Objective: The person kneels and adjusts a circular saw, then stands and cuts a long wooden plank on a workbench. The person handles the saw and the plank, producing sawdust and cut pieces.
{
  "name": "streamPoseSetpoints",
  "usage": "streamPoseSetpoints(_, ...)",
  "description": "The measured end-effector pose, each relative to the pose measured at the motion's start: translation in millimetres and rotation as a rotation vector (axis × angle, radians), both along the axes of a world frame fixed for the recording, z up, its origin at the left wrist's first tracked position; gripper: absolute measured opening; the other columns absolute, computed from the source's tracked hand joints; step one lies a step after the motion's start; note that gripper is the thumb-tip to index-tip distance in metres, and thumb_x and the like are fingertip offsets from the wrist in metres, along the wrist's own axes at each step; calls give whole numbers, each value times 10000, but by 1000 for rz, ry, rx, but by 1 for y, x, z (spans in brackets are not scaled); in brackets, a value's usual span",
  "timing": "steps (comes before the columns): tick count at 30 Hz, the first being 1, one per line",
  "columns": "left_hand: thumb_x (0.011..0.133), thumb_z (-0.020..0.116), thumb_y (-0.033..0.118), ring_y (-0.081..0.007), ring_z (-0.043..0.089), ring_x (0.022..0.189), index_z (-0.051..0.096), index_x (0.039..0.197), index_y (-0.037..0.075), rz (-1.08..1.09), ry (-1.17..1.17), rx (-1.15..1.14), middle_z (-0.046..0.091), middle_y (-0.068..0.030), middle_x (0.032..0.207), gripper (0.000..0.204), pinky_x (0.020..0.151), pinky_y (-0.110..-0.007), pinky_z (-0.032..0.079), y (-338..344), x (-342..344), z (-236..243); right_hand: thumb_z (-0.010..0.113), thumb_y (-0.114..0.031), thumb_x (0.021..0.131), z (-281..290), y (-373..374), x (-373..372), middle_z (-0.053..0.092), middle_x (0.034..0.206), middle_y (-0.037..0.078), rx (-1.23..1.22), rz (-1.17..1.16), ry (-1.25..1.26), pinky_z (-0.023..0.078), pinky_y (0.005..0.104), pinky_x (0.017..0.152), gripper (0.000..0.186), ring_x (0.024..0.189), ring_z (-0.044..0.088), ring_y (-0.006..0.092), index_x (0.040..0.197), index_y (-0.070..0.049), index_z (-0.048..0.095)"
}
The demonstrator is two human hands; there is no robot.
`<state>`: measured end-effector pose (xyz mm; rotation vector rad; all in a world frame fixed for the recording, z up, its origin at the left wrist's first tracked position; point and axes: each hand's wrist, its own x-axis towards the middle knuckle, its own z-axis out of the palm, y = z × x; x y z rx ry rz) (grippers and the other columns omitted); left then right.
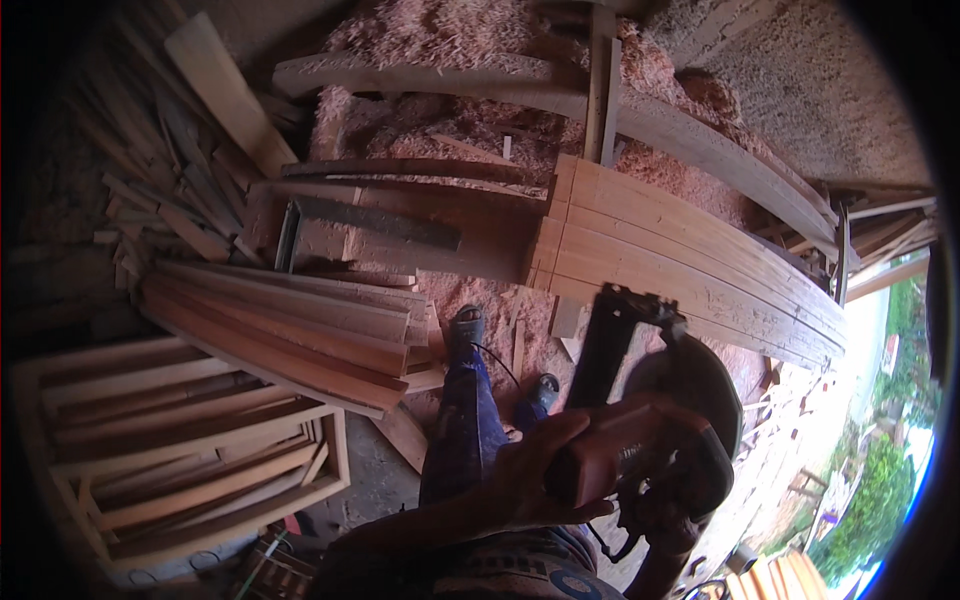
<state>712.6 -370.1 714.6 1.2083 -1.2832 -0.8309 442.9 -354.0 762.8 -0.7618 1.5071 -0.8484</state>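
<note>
A red and black circular saw [610, 450] is held up in front of my body, its dark base plate [598, 350] standing on edge. My left hand [535, 465] is closed against the red motor housing from the left. My right hand [672, 528], mostly in shadow, grips the saw from below on the right; its fingers are partly hidden. Beyond the saw several long planks [690, 255] lie side by side with dark lines across their left ends. Left of them a dark metal square [385, 222] rests on a brown board [495, 240].
Stacked boards [300, 325] lie to the left, above a wooden frame [340, 450] at the lower left. Offcuts [190, 200] pile up at the far left. Pink shavings [430, 35] cover the ground behind a long curved beam [450, 75]. A cord [500, 362] runs by my feet.
</note>
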Motion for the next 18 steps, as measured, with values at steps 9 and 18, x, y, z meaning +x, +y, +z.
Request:
streamPoseSetpoints(9,836,798,394,-253,674,975,400,1471,39,35,248,439,650,-168,1193,830,818,-353,559,157,-83,-115,762,-56,765,-5,14,-53,709,971,111,-84,503,323,512,274,604,573,700,650,129,1297,70,587)
streamPoseSetpoints(18,1001,609,299,-379,652,934,609,1161,20,646,-252,925,669,-200,1024,321,798,-491,510,309,-124,-301,829,-124,766,-47,4,6,726,1075,163,-147,1137,522,572,357,835,553,969,729,231,1261,20,627)
